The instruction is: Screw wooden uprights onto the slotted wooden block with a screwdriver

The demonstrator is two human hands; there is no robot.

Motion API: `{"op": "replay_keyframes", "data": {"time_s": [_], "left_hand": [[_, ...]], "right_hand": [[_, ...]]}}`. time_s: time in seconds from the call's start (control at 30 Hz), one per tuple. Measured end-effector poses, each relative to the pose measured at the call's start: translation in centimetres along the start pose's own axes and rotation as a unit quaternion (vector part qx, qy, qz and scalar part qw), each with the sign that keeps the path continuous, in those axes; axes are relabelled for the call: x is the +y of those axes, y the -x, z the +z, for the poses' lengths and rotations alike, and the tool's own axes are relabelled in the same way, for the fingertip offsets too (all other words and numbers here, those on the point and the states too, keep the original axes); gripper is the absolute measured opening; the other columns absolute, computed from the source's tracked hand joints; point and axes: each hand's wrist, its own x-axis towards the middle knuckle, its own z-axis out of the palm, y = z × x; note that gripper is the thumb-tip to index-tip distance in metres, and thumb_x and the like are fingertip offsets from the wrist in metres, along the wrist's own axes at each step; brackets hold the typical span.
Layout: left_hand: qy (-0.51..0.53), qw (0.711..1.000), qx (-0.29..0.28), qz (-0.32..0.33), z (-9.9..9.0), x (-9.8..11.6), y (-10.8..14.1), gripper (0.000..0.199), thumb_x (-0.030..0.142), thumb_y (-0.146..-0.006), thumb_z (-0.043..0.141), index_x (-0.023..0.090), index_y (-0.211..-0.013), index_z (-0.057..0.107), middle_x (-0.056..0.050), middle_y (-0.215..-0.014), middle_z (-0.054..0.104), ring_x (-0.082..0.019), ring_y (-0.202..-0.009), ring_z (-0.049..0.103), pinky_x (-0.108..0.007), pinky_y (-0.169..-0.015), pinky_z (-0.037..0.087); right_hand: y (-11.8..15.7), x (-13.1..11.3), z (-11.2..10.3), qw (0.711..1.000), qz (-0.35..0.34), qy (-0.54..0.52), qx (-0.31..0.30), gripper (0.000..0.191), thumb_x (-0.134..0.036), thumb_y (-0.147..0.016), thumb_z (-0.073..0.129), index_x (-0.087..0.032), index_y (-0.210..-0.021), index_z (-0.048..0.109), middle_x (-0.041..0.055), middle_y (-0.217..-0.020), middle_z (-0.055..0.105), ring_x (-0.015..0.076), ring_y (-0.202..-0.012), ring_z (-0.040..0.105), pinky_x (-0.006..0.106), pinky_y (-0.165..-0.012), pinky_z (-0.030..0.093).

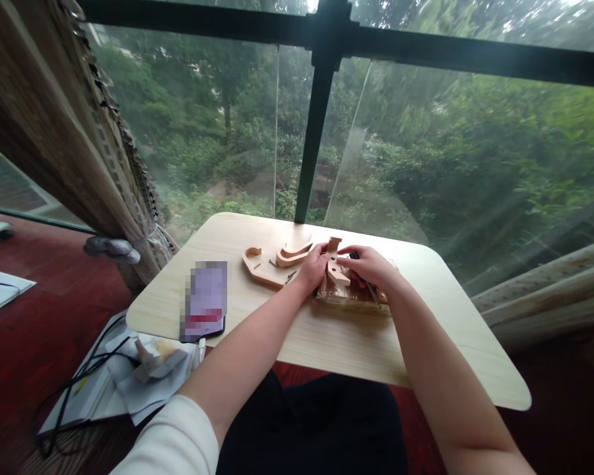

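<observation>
A small wooden piece [337, 272] with dark holes stands between my hands, over a plastic-wrapped packet [331, 290]. My left hand [315, 268] has its fingers closed around the piece's left side. From the right, my right hand [369, 265] pinches at the same piece with thumb and forefinger. Under the right hand a thin dark tool [373, 294] slants down over the packet. Left of my hands lie a curved wooden hook shape [257, 269] and a second bent wooden piece [293, 256], with several small screws [290, 276] beside them.
A phone [205, 300] lies on the left part of the pale table [346, 340]. Papers [148, 373] and black cables [86, 376] are below the table's left edge. A curtain [74, 125] hangs at the left, and a window is behind the table.
</observation>
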Motion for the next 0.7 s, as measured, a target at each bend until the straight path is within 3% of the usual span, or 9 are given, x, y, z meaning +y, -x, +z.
{"op": "replay_keyframes", "data": {"time_s": [0.23, 0.43, 0.57, 0.7], "left_hand": [[0.005, 0.999, 0.034, -0.006, 0.0, -0.2, 0.0, 0.028, 0.016, -0.084, 0.050, 0.016, -0.109, 0.063, -0.007, -0.104, 0.068, -0.020, -0.103, 0.059, -0.033, -0.098, 0.044], [0.022, 1.000, -0.008, 0.000, 0.0, 0.4, 0.6, 0.029, 0.019, -0.083, 0.049, 0.014, -0.106, 0.065, -0.006, -0.099, 0.069, -0.020, -0.095, 0.060, -0.033, -0.091, 0.046], [0.001, 1.000, -0.003, 0.004, 0.0, 0.7, 0.6, 0.027, 0.017, -0.081, 0.049, 0.013, -0.101, 0.067, -0.006, -0.096, 0.069, -0.020, -0.094, 0.060, -0.032, -0.091, 0.046], [0.002, 1.000, -0.014, 0.009, 0.2, 0.2, 0.4, 0.028, 0.019, -0.082, 0.050, 0.014, -0.101, 0.068, -0.006, -0.097, 0.070, -0.020, -0.094, 0.061, -0.032, -0.091, 0.045]], "right_hand": [[-1.3, 0.8, -0.1, 0.999, -0.005, -0.005, -0.033, 0.039, -0.036, -0.087, 0.066, -0.016, -0.121, 0.065, -0.0079, -0.046, 0.049, 0.0094, -0.036, 0.044, 0.021, -0.036, 0.034], [-1.4, 0.7, 0.1, 0.999, -0.002, 0.012, -0.034, 0.041, -0.029, -0.087, 0.064, -0.017, -0.125, 0.065, -0.0076, -0.047, 0.050, 0.0105, -0.037, 0.046, 0.023, -0.036, 0.038], [-1.1, 0.2, 0.1, 0.998, -0.005, 0.044, -0.038, 0.041, -0.028, -0.087, 0.062, -0.017, -0.126, 0.065, -0.0080, -0.046, 0.049, 0.0113, -0.036, 0.046, 0.024, -0.036, 0.038], [-0.8, -1.1, -1.1, 0.996, 0.001, 0.067, -0.052, 0.026, -0.028, -0.086, 0.064, -0.015, -0.108, 0.066, -0.0067, -0.048, 0.048, 0.0105, -0.038, 0.046, 0.022, -0.037, 0.035]]}}
